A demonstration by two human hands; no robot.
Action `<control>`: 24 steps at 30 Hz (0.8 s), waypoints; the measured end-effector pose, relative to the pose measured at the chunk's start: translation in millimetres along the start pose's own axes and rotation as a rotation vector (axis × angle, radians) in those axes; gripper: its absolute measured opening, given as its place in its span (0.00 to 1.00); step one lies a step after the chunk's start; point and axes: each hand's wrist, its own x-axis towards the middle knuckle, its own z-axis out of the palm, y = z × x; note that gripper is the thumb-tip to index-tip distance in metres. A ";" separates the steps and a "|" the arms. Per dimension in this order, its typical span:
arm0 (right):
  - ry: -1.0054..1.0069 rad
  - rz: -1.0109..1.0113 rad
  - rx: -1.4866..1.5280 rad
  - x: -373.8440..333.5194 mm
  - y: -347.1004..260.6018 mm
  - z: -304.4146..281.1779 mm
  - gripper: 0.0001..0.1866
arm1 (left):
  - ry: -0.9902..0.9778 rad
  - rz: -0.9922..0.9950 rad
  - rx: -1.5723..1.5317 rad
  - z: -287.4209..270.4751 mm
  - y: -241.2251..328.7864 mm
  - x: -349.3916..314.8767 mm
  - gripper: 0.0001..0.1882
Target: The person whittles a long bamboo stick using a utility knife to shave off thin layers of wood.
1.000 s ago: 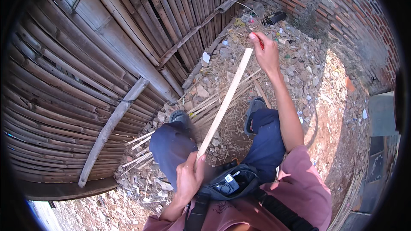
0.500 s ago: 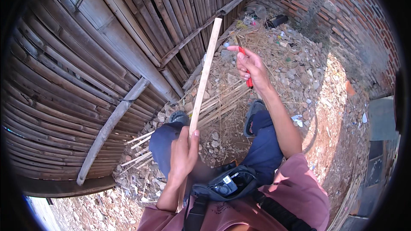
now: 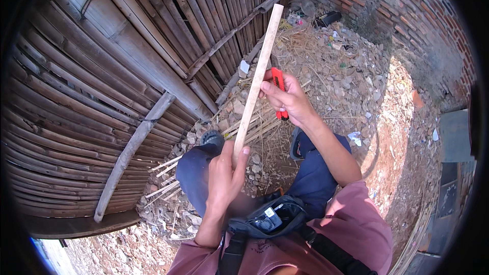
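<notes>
A long, flat, pale strip of bamboo or wood (image 3: 251, 107) slants up and away in front of me. My left hand (image 3: 223, 181) is closed round its lower part, the thumb lying along the right side. My right hand (image 3: 294, 101) grips a red utility knife (image 3: 278, 80) with black parts. Its thumb and fingertips reach the strip's right edge around mid-length and appear to touch it. No blade can be made out from here.
Several thin split strips (image 3: 262, 128) lie on the rubble between my feet. To the left rises a bamboo wall (image 3: 117, 71) with a leaning pole (image 3: 133, 155). A brick wall (image 3: 428, 40) stands at the far right. An unzipped pouch (image 3: 254, 225) sits at my waist.
My right hand has come left and nearer with the knife, up to the strip. The strip's far end has swung right and away; my left hand has shifted slightly right.
</notes>
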 end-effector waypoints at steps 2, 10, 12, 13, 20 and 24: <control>0.001 0.005 -0.012 0.0 0.8 1.1 0.12 | 0.024 0.008 -0.044 4.6 -1.8 3.2 0.14; -0.018 -0.157 -0.046 -2.8 0.3 2.3 0.18 | 0.044 -0.039 -0.130 5.3 -5.7 3.2 0.12; -0.038 -0.295 -0.245 -7.2 3.2 3.9 0.18 | 0.058 -0.041 -0.162 2.0 -3.8 3.2 0.12; -0.054 -0.409 -0.462 -9.5 6.3 6.2 0.19 | 0.066 -0.042 -0.178 0.0 -3.4 3.2 0.12; -0.283 -0.791 -1.119 -22.1 26.8 30.4 0.14 | 0.092 -0.001 -0.243 -7.6 -9.4 7.2 0.12; -0.269 -0.793 -1.146 -26.8 31.4 41.2 0.13 | 0.101 0.032 -0.253 -11.4 -7.5 6.6 0.14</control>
